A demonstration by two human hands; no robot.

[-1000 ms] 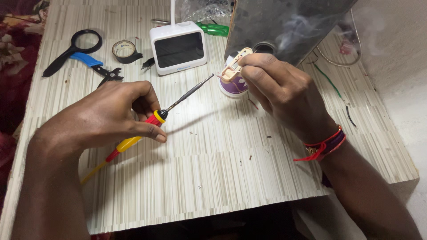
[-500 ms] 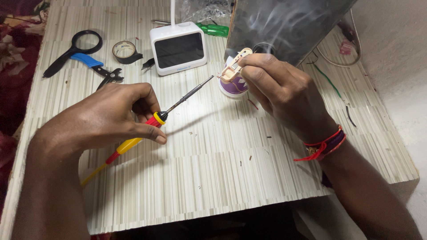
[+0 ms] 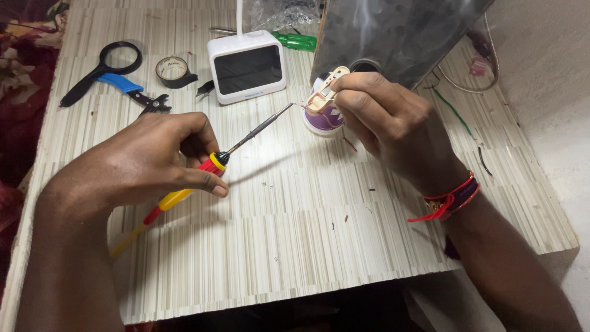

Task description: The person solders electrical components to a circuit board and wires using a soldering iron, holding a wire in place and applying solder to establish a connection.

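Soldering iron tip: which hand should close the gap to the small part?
Probably left: the left hand already grips the soldering iron, tip aimed at the beige part pinched in the right hand.

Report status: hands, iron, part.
Left hand grips soldering iron, tip raised toward the part. Right hand pinches small beige part above purple-white tub. Nothing between tip and part.

**A striped worktop against a pale wall**

A table (image 3: 319,246) with a pale, finely striped laminate top fills most of the view, its front edge casting dark shadow below. To the right rises a plain beige wall (image 3: 541,67), meeting the tabletop's side. At the left edge, dark red patterned fabric (image 3: 24,92) lies beside the table. Soft, even light falls from above, leaving faint shadows across the surface.
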